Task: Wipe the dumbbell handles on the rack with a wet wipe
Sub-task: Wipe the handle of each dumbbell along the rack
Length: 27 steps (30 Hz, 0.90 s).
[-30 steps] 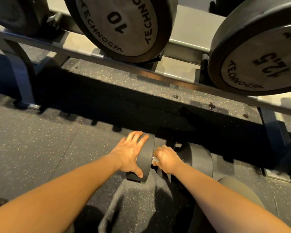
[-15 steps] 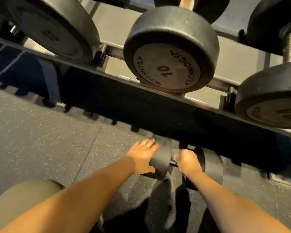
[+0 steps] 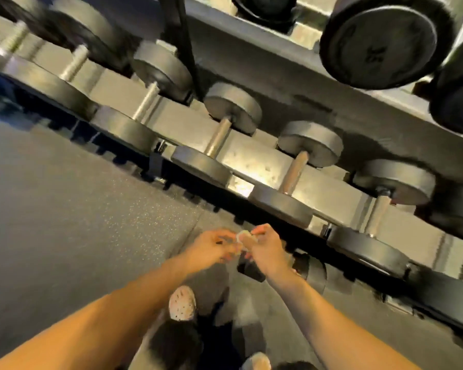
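The frame is blurred by motion. A small crumpled white wet wipe (image 3: 241,237) sits between my two hands, in front of the rack's lowest shelf. My left hand (image 3: 211,247) and my right hand (image 3: 263,245) both pinch it with curled fingers. Behind and above them, several black dumbbells lie on the grey rack (image 3: 254,158), their metal handles (image 3: 294,172) pointing toward me. A dumbbell (image 3: 312,271) lies on the floor just below my right wrist, partly hidden by it.
Larger dumbbells (image 3: 377,41) fill the upper shelf at top right. Speckled rubber floor (image 3: 64,204) spreads out to the left. My feet in light perforated shoes (image 3: 182,303) stand below my hands.
Both hands have come off the floor dumbbell and risen together with the wipe between them. The view has swung up, now taking in the lower shelf's row of dumbbells.
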### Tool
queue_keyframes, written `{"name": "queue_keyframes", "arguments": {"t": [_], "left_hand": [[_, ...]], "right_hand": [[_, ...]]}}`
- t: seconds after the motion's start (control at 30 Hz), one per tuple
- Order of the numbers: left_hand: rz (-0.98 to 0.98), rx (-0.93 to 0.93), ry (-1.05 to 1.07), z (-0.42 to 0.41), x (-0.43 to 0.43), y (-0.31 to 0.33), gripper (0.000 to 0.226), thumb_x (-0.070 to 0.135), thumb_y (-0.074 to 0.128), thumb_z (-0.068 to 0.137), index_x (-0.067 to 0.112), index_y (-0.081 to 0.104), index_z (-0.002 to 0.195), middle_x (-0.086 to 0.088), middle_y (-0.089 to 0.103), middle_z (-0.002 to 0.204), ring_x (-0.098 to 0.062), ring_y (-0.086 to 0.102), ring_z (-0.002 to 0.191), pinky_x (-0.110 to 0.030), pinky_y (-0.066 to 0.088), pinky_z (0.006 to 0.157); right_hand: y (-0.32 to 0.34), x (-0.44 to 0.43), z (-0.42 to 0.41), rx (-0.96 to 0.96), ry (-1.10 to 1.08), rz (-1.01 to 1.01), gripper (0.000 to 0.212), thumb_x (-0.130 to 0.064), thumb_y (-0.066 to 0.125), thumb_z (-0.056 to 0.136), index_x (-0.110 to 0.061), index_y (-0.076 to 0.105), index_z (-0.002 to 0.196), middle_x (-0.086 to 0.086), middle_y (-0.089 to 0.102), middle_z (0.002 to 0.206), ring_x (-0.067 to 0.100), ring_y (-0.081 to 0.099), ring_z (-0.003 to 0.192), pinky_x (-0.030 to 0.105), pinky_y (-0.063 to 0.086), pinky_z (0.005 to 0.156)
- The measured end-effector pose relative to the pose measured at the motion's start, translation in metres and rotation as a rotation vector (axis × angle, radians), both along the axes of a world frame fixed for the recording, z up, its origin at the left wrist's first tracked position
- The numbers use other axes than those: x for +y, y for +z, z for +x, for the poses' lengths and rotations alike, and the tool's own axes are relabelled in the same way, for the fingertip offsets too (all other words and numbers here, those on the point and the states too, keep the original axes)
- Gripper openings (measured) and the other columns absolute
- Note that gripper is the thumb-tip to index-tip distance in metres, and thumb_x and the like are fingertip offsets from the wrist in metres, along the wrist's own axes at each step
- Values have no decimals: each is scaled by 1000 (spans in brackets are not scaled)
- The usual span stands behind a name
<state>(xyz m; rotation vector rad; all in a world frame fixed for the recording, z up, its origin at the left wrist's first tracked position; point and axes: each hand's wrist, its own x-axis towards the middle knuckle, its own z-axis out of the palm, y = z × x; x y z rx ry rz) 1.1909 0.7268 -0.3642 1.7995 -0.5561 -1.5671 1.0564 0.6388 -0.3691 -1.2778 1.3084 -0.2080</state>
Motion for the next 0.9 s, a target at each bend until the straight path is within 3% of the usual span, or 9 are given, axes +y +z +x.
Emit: {"name": "queue_keyframes", "arguments": {"t": [0.1,0.3,0.4,0.47,0.53,0.6,0.7,0.9], "left_hand": [[-16,-5,105,39,8,58,15,0,73,91,15,70,91,-1,68,75,-6,62,54,-19,51,57],[-7,-57,141,117,9,128,13,-6,66,92,5,65,86,-9,59,67,-12,53,53,-21,42,51],[31,-48,281,149,4,149,23,-8,60,92,9,57,77,-7,54,58,-16,48,49,-24,40,52],[52,-6,392,168,-1,161,23,-7,56,94,10,57,78,-11,56,63,-19,52,52,-26,45,55],[65,52,462,184,-6,170,19,-3,55,93,11,63,85,-14,62,71,-20,57,57,-27,50,59],[68,126,496,196,-13,175,16,0,56,92,10,68,93,-13,64,72,-18,58,56,-25,53,58],[63,183,560,209,-27,177,17,-1,54,94,6,69,99,-10,68,73,-15,62,57,-25,53,55],[145,72,551,248,-42,154,27,-7,45,95,4,69,100,-16,67,80,-19,62,61,-25,52,56]], "right_hand": [[62,2,43,-4,73,54,24,-15,73,93,-9,50,90,14,59,65,16,51,41,23,36,37],[142,2,125,-73,191,74,21,-20,71,95,-9,55,89,13,62,67,23,58,51,30,44,48],[171,-5,160,-177,124,234,18,-21,58,103,-7,62,93,15,65,75,23,61,52,32,47,49],[184,-11,176,-268,92,354,20,-19,54,105,-5,68,103,16,71,85,26,67,61,32,52,53],[189,-16,188,-303,142,366,20,-17,56,104,-8,71,115,16,76,97,26,71,75,33,57,63],[187,-22,200,-294,152,328,19,-12,62,100,-11,69,117,12,77,96,22,72,77,33,58,67],[179,-35,223,-293,150,265,22,-9,71,94,-9,67,115,8,76,95,19,74,75,31,59,66],[135,-70,277,-156,319,216,11,-1,70,92,-9,68,99,11,72,88,16,69,66,26,57,58]]}}
